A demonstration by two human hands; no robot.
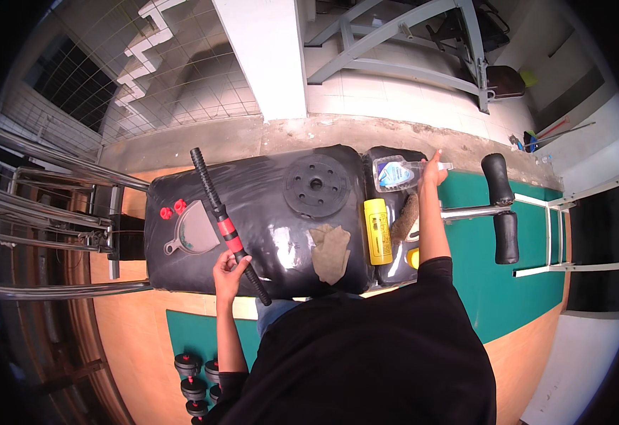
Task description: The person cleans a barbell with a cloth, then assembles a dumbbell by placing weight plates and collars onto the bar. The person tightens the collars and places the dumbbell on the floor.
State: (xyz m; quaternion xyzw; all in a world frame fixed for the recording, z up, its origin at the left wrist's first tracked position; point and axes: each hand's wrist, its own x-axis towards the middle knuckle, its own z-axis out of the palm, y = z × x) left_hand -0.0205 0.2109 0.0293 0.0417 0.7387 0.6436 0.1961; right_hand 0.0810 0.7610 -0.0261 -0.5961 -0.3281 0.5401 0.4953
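Observation:
My left hand [228, 273] is closed round the lower part of a black dumbbell bar [208, 185] with red bands, which slants across a black padded bench [260, 195]. My right hand [432, 171] grips the neck of a clear spray bottle [394, 174] with a blue label, above the bench's right-hand pad. Beside the bar lie a grey dustpan [197, 231] and two red screw collars [172, 209]. A round black weight plate [316, 185] and a beige glove or cloth [330, 253] rest right of it. Near my right forearm are a yellow bottle [377, 231] and a brown brush [406, 218].
A yellow round object [413, 258] is partly hidden by my right arm. Black foam rollers [496, 180] stand off the bench's right end. Chrome rails [68, 291] lie left. Several dumbbells [194, 388] sit on the green mat [493, 297]. A white pillar [274, 57] rises ahead.

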